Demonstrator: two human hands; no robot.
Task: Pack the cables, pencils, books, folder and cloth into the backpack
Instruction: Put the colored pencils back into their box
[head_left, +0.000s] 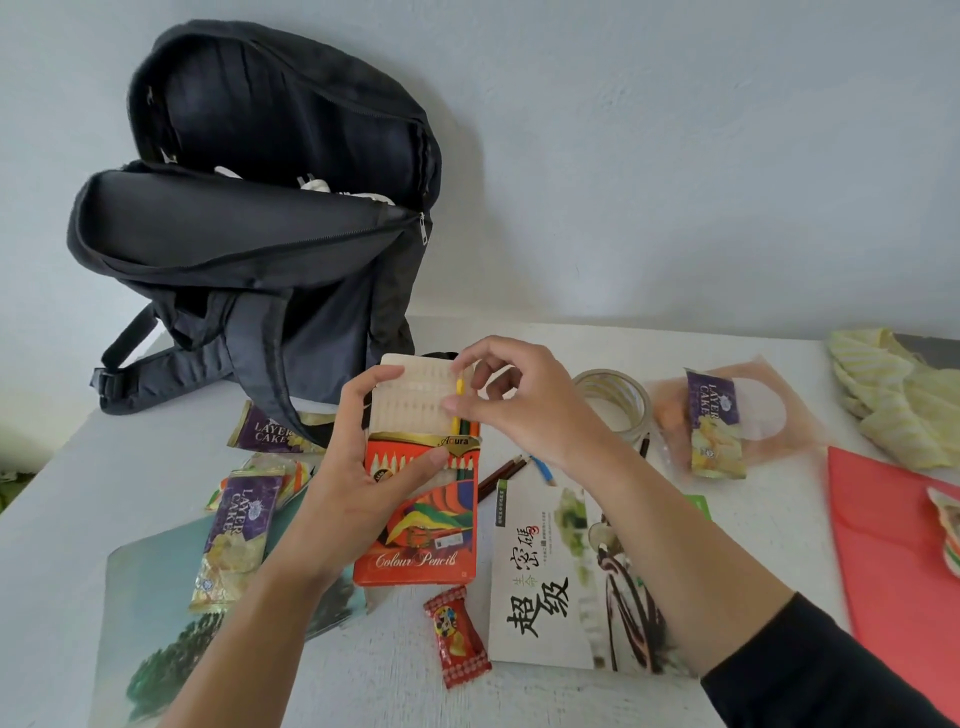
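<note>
**Backpack** (260, 234): black, upright against the wall at the back left of the tabletop (779, 519). Main compartment unzipped and gaping, front panel folded forward. White cables (322, 187) show inside the opening.

**Colour pencil box** (421, 519): orange, lettered "Colour Pencils", held above the tabletop centre just in front of the backpack. Its pale inner tray (415, 400) is slid part-way out at the top.

**Left hand** (363, 467): grips the box, fingers curled round its left edge and thumb laid across the front.

**Right hand** (519, 405): thumb and forefinger pinch a yellow pencil (458, 410) at the tray's right side, beside a green one; the other fingers are loosely bent.

**Loose pencils** (501, 473): brown and blue, on the tabletop just right of the box.

**Books**: one with Chinese characters (561, 582) lies under the right forearm; one with a landscape cover (156, 623) lies front left.

**Folder** (893, 561): red, flat at the right edge.

**Cloth** (904, 400): yellow striped, crumpled at the back right.

**Sundries**: clear tape roll (615, 402); Layer Cake packets (239, 530); red wrapped sweet (457, 636).
</note>
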